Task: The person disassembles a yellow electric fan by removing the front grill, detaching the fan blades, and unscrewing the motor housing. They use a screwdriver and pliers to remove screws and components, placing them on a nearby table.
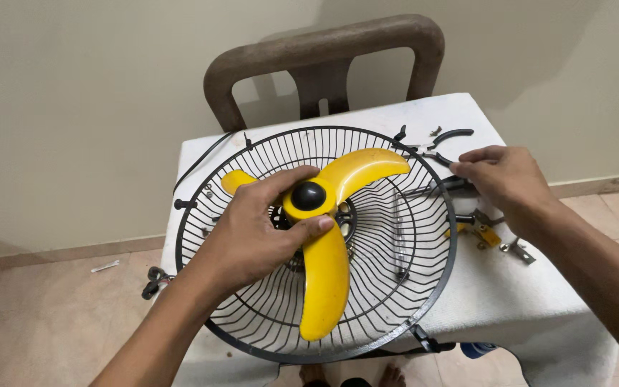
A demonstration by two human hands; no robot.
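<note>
the yellow three-blade fan propeller (326,247) lies at the centre of the frame, seated inside the round black wire guard (395,287), with a black hub cap (309,195) on its middle. the left hand (252,233) comes in from the lower left and is closed around the yellow hub, thumb just below the cap and fingers curled over the top. the right hand (503,179) is at the right of the frame, fingers bent and pinched at the guard's right rim; whether it grips anything cannot be told. the guard rests on a white-covered table (467,301). small metal parts and a yellow-handled tool (483,233) lie on the table just below the right hand. a brown chair back (324,54) stands behind the table, top centre.
</note>
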